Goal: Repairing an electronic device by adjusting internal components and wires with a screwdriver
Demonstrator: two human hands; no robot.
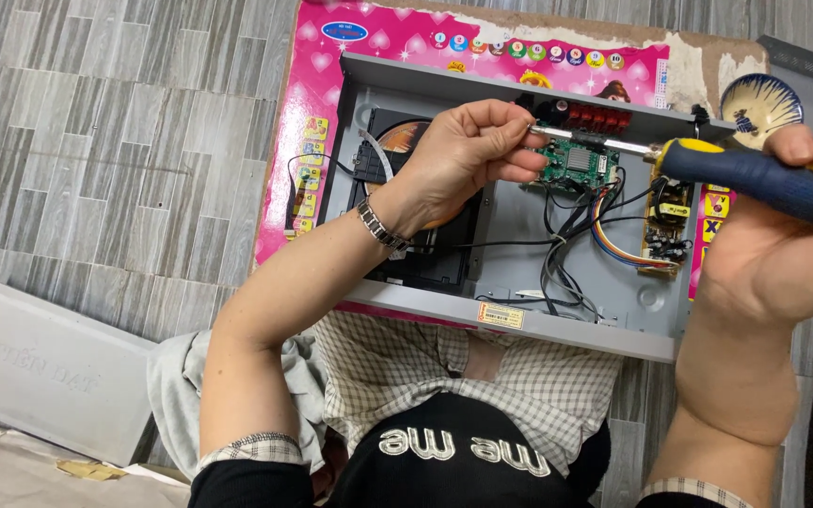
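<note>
The person sits on the tiled floor (96,141) with an opened grey metal case (519,310) across the knees, resting on a pink cardboard sheet (397,42). The right hand (792,235) has its grip wrapped tight around the blue and yellow handle of a screwdriver (755,179), whose shaft runs leftward over the case. The left hand (472,150) reaches in from the near side, its fingertips (524,127) pinched together on the screwdriver's tip, just above a small green circuit board (576,167) near the back wall of the case. A metal watch (380,226) sits on the left wrist. Black and coloured wires (581,235) trail from the green board toward a second board (668,221) at the right end. A black disc tray (425,254) lies under the left forearm. A patterned bowl (759,105) stands beyond the case's far right corner.
</note>
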